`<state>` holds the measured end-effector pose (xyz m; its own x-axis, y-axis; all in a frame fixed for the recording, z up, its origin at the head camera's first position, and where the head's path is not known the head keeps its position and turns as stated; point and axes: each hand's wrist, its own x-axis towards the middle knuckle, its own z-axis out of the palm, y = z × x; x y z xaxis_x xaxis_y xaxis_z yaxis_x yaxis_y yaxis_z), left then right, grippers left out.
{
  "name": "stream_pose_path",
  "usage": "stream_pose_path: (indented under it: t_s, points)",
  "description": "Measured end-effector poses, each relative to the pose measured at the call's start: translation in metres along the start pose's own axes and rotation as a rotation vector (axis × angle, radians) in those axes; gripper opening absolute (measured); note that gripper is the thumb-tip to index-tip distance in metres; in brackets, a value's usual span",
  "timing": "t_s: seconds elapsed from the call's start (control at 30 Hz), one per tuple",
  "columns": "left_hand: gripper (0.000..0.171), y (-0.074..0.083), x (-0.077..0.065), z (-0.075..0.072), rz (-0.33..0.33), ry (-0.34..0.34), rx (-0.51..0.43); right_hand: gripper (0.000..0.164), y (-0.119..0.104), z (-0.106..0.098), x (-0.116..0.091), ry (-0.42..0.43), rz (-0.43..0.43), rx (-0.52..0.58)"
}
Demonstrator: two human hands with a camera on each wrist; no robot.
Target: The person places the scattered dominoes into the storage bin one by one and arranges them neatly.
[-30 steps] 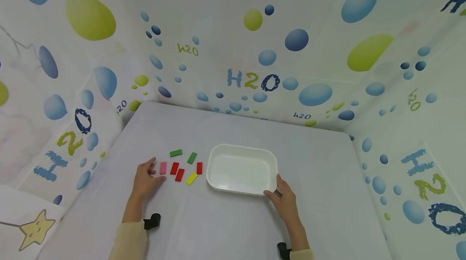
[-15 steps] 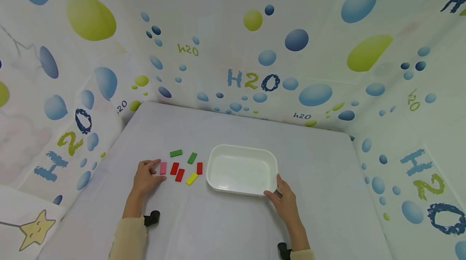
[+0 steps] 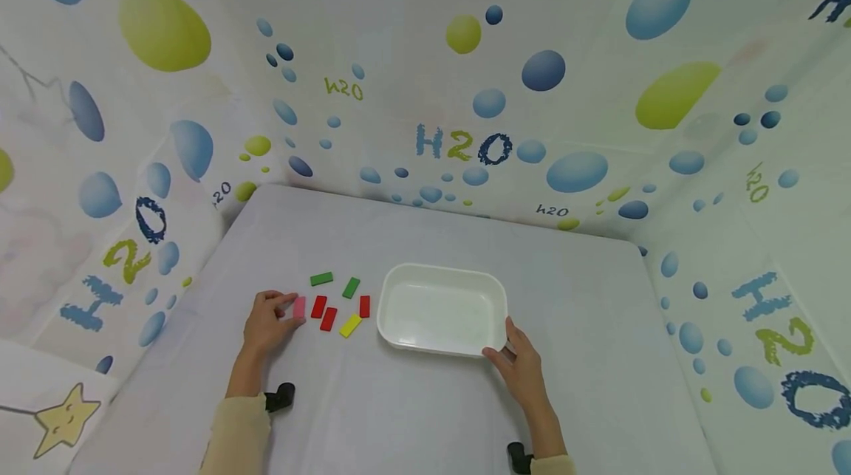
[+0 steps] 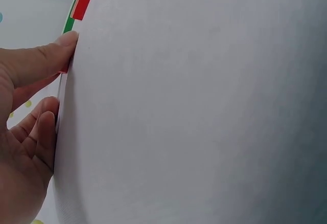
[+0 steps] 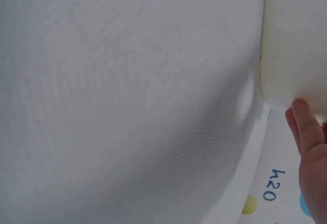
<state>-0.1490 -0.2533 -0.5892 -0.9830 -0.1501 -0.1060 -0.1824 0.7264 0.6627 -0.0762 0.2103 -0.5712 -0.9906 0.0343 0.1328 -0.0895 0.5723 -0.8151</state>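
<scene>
The left hand (image 3: 267, 321) rests on the left part of the worktop (image 3: 399, 416). Its fingers (image 3: 286, 298) are parted from the thumb by about the length of the pink block (image 3: 299, 307), which they pinch between its 2 short ends: a fingertip at the end toward the far edge, the thumb at the end toward the near edge. The block lies nearer the worktop's left edge than its right. In the left wrist view the thumb stretches out straight, the lower fingers are bent, and what lies behind the thumb is mostly hidden.

The right hand (image 3: 521, 371) grips the white tray (image 3: 442, 310) at the corner facing the worktop's near right corner, thumb on the near side, fingers on the right side, spread only as wide as that corner. In the right wrist view these fingers meet the tray's outer wall. The tray sits about midway between the worktop's left and right edges.

Between the pink block and the tray are 3 red blocks (image 3: 328, 319) and 1 yellow block (image 3: 350, 325), the yellow nearest the near edge. Toward the far edge lie 2 green blocks (image 3: 322, 279), well apart from that edge.
</scene>
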Motion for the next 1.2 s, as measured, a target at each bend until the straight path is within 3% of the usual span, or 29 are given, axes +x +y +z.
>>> stream_pose_path:
  t_s: [0.23,0.67,0.87,1.2]
  points:
    - [0.052,0.000,0.000,0.001,-0.032,-0.018,-0.009,0.083,0.001,0.001,0.000,0.011,-0.006,0.027]
    - [0.057,-0.006,-0.005,-0.006,-0.106,-0.034,-0.195,0.084,0.002,0.000,0.001,-0.003,-0.014,0.054]
    - [0.057,-0.009,-0.004,-0.007,-0.152,0.002,-0.248,0.084,0.002,0.000,0.001,-0.010,0.007,0.058]
    - [0.053,0.015,-0.001,-0.010,-0.180,0.063,-0.312,0.083,0.004,0.000,0.001,0.016,-0.024,0.030]
